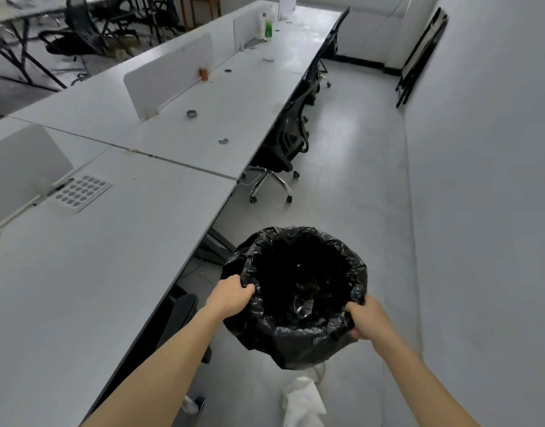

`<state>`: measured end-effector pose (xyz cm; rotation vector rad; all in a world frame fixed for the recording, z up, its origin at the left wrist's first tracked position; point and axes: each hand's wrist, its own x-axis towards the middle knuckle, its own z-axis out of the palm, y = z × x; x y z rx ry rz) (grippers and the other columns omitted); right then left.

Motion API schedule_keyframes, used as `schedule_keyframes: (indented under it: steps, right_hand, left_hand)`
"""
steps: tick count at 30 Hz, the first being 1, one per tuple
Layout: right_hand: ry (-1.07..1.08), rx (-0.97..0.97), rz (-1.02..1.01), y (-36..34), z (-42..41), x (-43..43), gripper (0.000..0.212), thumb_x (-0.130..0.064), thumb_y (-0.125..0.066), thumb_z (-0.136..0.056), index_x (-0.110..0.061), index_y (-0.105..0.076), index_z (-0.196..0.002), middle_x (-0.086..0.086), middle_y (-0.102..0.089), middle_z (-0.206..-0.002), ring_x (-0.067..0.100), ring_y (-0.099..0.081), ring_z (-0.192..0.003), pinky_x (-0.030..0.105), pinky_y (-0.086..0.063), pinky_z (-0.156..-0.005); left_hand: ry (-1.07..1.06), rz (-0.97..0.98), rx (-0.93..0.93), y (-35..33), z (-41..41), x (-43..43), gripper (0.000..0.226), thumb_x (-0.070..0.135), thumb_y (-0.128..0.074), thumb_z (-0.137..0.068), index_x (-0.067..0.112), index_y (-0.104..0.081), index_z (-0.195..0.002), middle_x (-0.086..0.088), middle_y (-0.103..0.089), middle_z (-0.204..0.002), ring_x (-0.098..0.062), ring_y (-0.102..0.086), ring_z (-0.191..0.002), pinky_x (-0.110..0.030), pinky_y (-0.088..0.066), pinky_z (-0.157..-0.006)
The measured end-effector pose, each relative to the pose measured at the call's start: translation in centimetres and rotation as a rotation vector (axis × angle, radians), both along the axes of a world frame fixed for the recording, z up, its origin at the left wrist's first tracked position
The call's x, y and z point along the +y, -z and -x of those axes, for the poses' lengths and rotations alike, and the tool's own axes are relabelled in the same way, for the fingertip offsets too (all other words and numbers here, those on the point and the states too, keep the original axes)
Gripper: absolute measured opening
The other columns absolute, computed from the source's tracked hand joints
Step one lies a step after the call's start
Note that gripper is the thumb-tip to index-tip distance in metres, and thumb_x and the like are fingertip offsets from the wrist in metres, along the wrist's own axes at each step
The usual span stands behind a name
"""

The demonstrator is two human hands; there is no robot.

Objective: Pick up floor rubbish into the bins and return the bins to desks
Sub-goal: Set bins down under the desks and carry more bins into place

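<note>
The desk (111, 272) runs along at nine o'clock. The left hand (232, 295) clamps the rim of the black-lined bin (295, 337) at its nine o'clock, and the right hand (368, 322) clamps it at four. The bin hangs between them above the floor, probably being carried back. Next it needs lowering beside the desk.

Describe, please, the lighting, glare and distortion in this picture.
Head view: the wide-angle lens bows the desk edges and the wall; a soft glare patch lies on the floor; the bin is too dark inside to read; far chairs look soft.
</note>
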<state>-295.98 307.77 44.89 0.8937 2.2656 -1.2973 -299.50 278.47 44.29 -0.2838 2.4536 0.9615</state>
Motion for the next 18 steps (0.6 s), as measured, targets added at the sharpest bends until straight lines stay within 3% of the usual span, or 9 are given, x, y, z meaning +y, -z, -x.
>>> schedule_keyframes:
  steps: [4,7,10,12,15,18]
  right_hand:
    - [-0.093,-0.072,-0.027,4.7,9.7,2.2,0.024,-0.020,-0.050,-0.085,-0.008,-0.054,-0.105,0.015,-0.065,-0.093,0.029,-0.062,-0.073,0.034,-0.050,-0.061]
    - [-0.165,-0.149,-0.047,6.6,16.5,3.8,0.027,-0.017,-0.049,-0.091,-0.006,-0.049,-0.116,0.018,-0.062,-0.107,0.026,-0.056,-0.078,0.028,-0.044,-0.055]
    - [-0.225,-0.212,-0.059,8.7,22.2,4.9,0.042,-0.019,-0.048,-0.093,-0.007,-0.038,-0.132,0.012,-0.060,-0.099,0.032,-0.065,-0.083,0.036,-0.055,-0.057]
    - [-0.253,-0.259,-0.076,11.7,26.1,5.6,0.040,-0.020,-0.047,-0.093,-0.008,-0.037,-0.130,0.008,-0.057,-0.092,0.035,-0.067,-0.088,0.043,-0.060,-0.066]
    - [-0.264,-0.296,-0.072,17.2,29.6,6.4,0.037,-0.014,-0.045,-0.095,-0.006,-0.033,-0.129,0.008,-0.052,-0.086,0.029,-0.059,-0.076,0.043,-0.059,-0.063]
    - [-0.246,-0.384,-0.075,24.9,31.8,6.7,0.036,-0.013,-0.044,-0.096,-0.005,-0.029,-0.128,0.014,-0.055,-0.094,0.028,-0.058,-0.073,0.039,-0.056,-0.057]
  left_hand:
    - [-0.075,0.047,-0.088,3.8,8.0,2.3,0.032,0.032,-0.049,-0.094,0.013,-0.033,-0.074,-0.002,-0.040,-0.065,-0.019,-0.036,-0.058,-0.032,-0.028,-0.058]
    - [-0.114,0.073,-0.186,6.5,13.2,4.5,0.029,0.034,-0.046,-0.095,0.013,-0.039,-0.078,-0.006,-0.048,-0.074,-0.022,-0.041,-0.064,-0.033,-0.033,-0.060]
    - [-0.134,0.076,-0.248,8.8,17.6,5.8,0.030,0.034,-0.045,-0.099,0.013,-0.040,-0.078,-0.005,-0.050,-0.074,-0.021,-0.044,-0.063,-0.032,-0.035,-0.059]
    - [-0.131,0.096,-0.299,12.0,20.9,6.9,0.029,0.037,-0.044,-0.100,0.012,-0.045,-0.085,-0.004,-0.053,-0.077,-0.020,-0.048,-0.065,-0.033,-0.038,-0.060]
    - [-0.139,0.112,-0.379,17.3,24.1,8.0,0.028,0.039,-0.043,-0.100,0.012,-0.048,-0.095,-0.003,-0.055,-0.083,-0.021,-0.053,-0.073,-0.035,-0.045,-0.068]
    - [-0.099,0.137,-0.467,25.0,27.0,8.8,0.028,0.038,-0.044,-0.100,0.016,-0.043,-0.081,-0.001,-0.052,-0.081,-0.019,-0.052,-0.072,-0.035,-0.045,-0.072]
